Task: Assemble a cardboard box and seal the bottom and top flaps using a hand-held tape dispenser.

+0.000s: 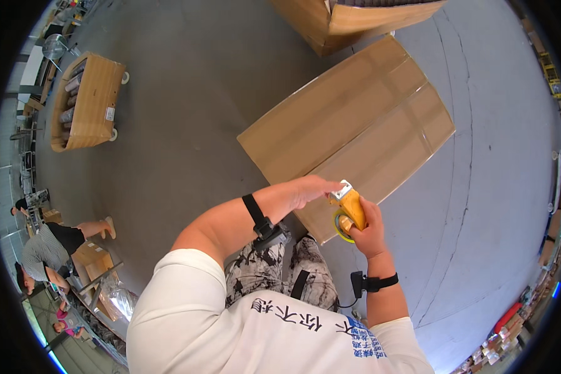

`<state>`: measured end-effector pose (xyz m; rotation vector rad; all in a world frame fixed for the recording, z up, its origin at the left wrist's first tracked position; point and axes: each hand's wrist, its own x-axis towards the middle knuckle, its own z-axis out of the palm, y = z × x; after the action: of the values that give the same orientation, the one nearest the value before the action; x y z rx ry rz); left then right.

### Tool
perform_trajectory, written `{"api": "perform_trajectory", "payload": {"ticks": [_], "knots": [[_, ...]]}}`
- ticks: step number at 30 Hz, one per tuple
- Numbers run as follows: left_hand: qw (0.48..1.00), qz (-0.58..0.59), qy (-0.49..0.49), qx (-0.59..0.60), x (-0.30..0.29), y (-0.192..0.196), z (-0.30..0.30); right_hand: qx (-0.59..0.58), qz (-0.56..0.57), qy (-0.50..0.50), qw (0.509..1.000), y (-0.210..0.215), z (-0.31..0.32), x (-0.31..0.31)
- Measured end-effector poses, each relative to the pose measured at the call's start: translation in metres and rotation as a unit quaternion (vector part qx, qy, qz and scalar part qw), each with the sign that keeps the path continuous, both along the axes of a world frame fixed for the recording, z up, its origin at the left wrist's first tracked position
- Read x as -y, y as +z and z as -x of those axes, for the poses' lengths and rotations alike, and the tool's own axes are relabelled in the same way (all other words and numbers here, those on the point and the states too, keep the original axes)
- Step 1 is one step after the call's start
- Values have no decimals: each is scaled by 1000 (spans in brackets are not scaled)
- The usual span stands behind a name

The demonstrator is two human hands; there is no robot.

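Observation:
In my right hand [371, 234] is a yellow tape dispenser [353, 209], with the fingers wrapped round its handle. A tape roll [343, 225] shows at its near side, and its pale front end points away from me. My left hand [310, 189] reaches across to that front end, fingertips close together against it. Whatever lies between those fingertips is too small to make out. Beneath and beyond both hands lies a large brown cardboard box [349, 112], set at a slant on the floor. A seam runs lengthwise along its top, and shiny strips of tape cross it near the far end.
Beyond the large box stands another open carton [349, 28]. At far left, a wheeled cardboard bin [96, 103] holds dark rolls. Another person [47, 249] bends over at the left near smaller cartons [93, 258]. The grey floor [187, 124] has long cracks on the right.

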<state>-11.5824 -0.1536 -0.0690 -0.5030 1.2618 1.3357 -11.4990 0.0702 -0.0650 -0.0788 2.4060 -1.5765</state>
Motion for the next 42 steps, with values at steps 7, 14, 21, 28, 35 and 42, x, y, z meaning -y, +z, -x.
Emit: {"api": "perform_trajectory", "payload": {"ticks": [7,14,21,28,35,42], "knots": [[972,-32,214,93,20,-68,-10,-81,-84,11,993,-2,23,28],[960,194,-16,-201,62,-83,85,-13,-143,46,989,-5,65,48],[876,397,-65,-266,217,-156,219,12,-326,106,939,-48,-44,-110],[859,361,-258,-254,150,-275,203,195,-497,136,835,-54,-142,-235],[674,442,-485,-338,209,-262,205,358,-480,114,793,-167,-28,-124],[833,491,-224,-124,271,-162,96,444,-466,40,764,-179,-3,-112]]}}
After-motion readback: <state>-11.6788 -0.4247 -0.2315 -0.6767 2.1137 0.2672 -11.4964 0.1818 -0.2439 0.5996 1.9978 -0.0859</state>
